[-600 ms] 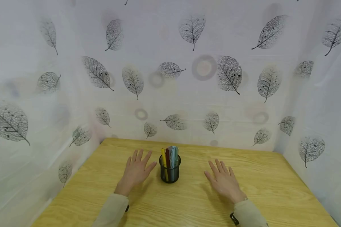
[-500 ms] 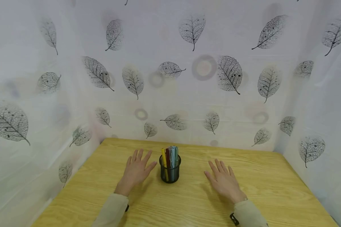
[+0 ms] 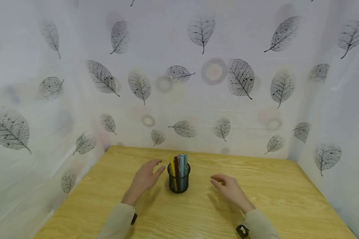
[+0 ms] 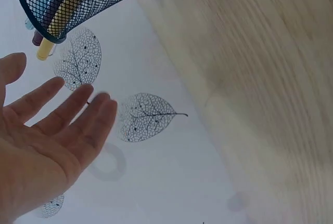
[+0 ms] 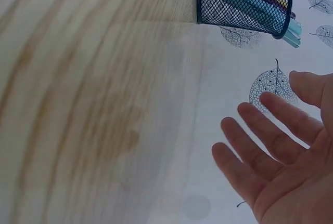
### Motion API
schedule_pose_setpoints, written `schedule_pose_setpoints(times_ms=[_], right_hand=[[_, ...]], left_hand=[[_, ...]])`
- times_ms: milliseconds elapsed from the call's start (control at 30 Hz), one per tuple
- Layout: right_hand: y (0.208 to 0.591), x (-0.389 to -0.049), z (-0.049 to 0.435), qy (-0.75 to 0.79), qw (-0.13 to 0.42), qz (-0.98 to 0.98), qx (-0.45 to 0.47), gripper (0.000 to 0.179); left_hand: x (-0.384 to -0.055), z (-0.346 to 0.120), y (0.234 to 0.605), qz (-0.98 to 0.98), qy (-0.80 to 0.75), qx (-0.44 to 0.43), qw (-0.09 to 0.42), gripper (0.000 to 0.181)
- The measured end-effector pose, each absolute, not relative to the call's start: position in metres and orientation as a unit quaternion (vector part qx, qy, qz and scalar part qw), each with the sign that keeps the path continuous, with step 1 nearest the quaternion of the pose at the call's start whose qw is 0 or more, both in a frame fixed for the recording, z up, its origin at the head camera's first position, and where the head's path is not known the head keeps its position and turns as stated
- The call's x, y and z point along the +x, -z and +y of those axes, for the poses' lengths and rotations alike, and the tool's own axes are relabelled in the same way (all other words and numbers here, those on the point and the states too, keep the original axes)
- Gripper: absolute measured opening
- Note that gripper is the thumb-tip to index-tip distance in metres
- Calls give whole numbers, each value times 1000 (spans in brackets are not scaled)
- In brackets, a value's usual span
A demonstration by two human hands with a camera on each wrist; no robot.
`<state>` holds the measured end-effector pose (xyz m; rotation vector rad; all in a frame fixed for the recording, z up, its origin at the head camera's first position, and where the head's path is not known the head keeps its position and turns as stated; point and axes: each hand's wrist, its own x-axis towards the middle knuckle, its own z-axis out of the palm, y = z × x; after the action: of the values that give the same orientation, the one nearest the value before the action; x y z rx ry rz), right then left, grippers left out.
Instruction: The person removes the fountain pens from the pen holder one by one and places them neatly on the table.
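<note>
A black mesh pen holder (image 3: 179, 184) stands upright on the wooden table, with several pens (image 3: 181, 164) in it: yellow, dark red and pale blue-green ones. Just left of it is my left hand (image 3: 145, 177), its fingers relaxed and slightly bent, holding nothing. My right hand (image 3: 228, 189) hovers further off on the other side, thumb toward the holder and fingers loosely bent. In the left wrist view the left palm (image 4: 47, 146) faces the mesh holder (image 4: 104, 0) with a gap between. The right wrist view likewise shows a bare right palm (image 5: 296, 182) below the holder (image 5: 244, 5).
The light wooden table (image 3: 179, 219) reaches back to a white curtain (image 3: 179, 99) printed with grey leaves. The curtain also closes off the left and right sides. Both wrists carry dark straps (image 3: 242, 231) below beige sleeves (image 3: 118, 220).
Both hands have turned from palms down with spread fingers to palms facing inward, fingers drawn together and bent. The right hand has shifted slightly left. The pen holder has stayed in place.
</note>
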<state>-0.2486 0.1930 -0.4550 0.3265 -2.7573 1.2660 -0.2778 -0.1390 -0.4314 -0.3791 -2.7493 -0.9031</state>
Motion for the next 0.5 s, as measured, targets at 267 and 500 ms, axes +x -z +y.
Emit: schedule_pose_setpoints(times_ms=[267,500], right_hand=[[461,-259,185,-475,44,-873,98,25],[470,-268,176,-557,-2,-820,133,31]], left_hand=[[-280,-134,432,-904,390,-136,113,31],[-281,-133,434,-870,461,-141,100,29]])
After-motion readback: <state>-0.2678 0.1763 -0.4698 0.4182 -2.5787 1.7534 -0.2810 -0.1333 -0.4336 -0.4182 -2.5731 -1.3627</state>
